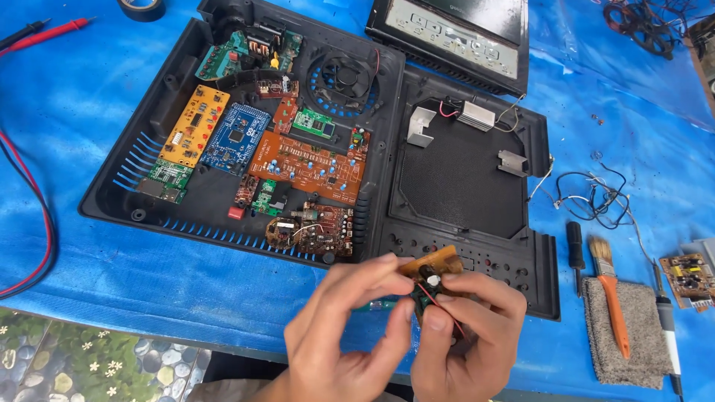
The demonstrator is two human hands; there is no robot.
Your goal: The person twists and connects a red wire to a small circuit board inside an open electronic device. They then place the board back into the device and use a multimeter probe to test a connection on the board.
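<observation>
Both my hands hold a small brown circuit board (438, 263) above the table's near edge. My left hand (342, 327) pinches its left end between thumb and fingers. My right hand (465, 339) grips its right side, the thumb pressing on the black components and thin red wire (447, 311) at its middle. Behind the hands lies an open black plastic casing (119, 175) filled with several loose circuit boards: a yellow one (195, 125), a blue one (235, 138), a long orange-brown one (307, 167) and small green ones.
A blue tarp (89, 275) covers the table. A black device with a control panel (454, 37) sits at the back. On the right lie an orange-handled brush (611, 294) on a grey cloth (624, 335), a soldering iron (667, 327), tangled wires (592, 197) and another small board (689, 274). Red and black probe leads (33, 223) run along the left.
</observation>
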